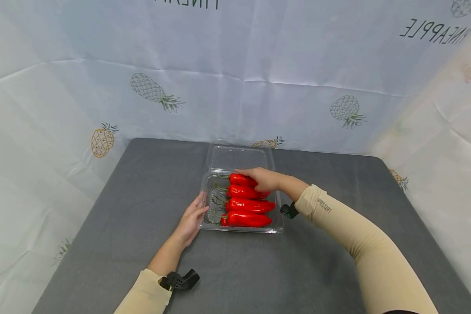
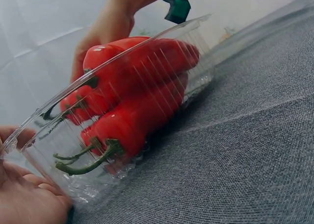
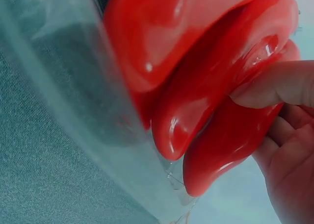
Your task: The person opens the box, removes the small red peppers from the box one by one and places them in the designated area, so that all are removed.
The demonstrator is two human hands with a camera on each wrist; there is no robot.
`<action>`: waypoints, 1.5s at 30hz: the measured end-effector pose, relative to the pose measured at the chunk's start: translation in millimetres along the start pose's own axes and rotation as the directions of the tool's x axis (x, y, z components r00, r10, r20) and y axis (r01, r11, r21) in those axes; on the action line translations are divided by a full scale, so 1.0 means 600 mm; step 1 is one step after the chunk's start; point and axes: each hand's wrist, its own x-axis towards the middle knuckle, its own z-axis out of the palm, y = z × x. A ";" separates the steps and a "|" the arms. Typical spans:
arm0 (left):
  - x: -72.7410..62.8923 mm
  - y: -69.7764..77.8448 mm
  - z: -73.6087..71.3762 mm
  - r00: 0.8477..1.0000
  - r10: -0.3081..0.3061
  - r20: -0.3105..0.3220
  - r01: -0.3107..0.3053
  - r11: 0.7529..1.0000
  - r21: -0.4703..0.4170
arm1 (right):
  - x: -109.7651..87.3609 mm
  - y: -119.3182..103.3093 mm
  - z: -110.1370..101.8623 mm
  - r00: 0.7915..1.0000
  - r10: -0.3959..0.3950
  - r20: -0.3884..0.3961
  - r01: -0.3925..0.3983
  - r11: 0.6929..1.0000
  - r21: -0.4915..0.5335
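Observation:
Several glossy red peppers [image 1: 249,205] with green stems lie side by side in a clear plastic container [image 1: 241,231], stems toward the left. My right hand [image 1: 266,179] grips the farthest pepper [image 1: 240,179], thumb on its near side and fingers round its far side. In the right wrist view the thumb [image 3: 270,87] presses between that pepper [image 3: 223,140] and the neighbouring one. My left hand [image 1: 189,220] holds the container's left edge, thumb at the rim. The left wrist view shows more peppers [image 2: 122,128] under the upper ones.
The container's clear lid [image 1: 241,157] lies folded open at the back, by the far edge of the grey table [image 1: 318,270]. A white curtain [image 1: 235,109] printed with pineapples hangs behind. Black wrist cameras sit on the left wrist [image 1: 179,280] and right wrist [image 1: 289,210].

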 end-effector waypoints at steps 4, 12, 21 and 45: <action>0.000 0.000 0.000 1.000 0.002 0.004 -0.002 1.000 0.002 | 0.000 0.001 0.001 1.000 -0.015 -0.003 0.015 1.000 0.003; -0.001 0.001 0.000 1.000 0.006 0.017 -0.006 1.000 0.006 | -0.001 0.011 0.008 0.998 -0.055 -0.044 0.054 0.998 -0.008; 0.001 0.001 0.000 1.000 0.003 0.020 -0.003 1.000 0.007 | -0.003 0.023 0.012 0.992 -0.093 -0.080 0.094 0.995 0.011; 0.000 0.000 -0.002 1.000 0.003 0.020 -0.003 1.000 0.000 | -0.014 0.020 0.019 0.967 -0.127 -0.220 0.146 0.987 0.072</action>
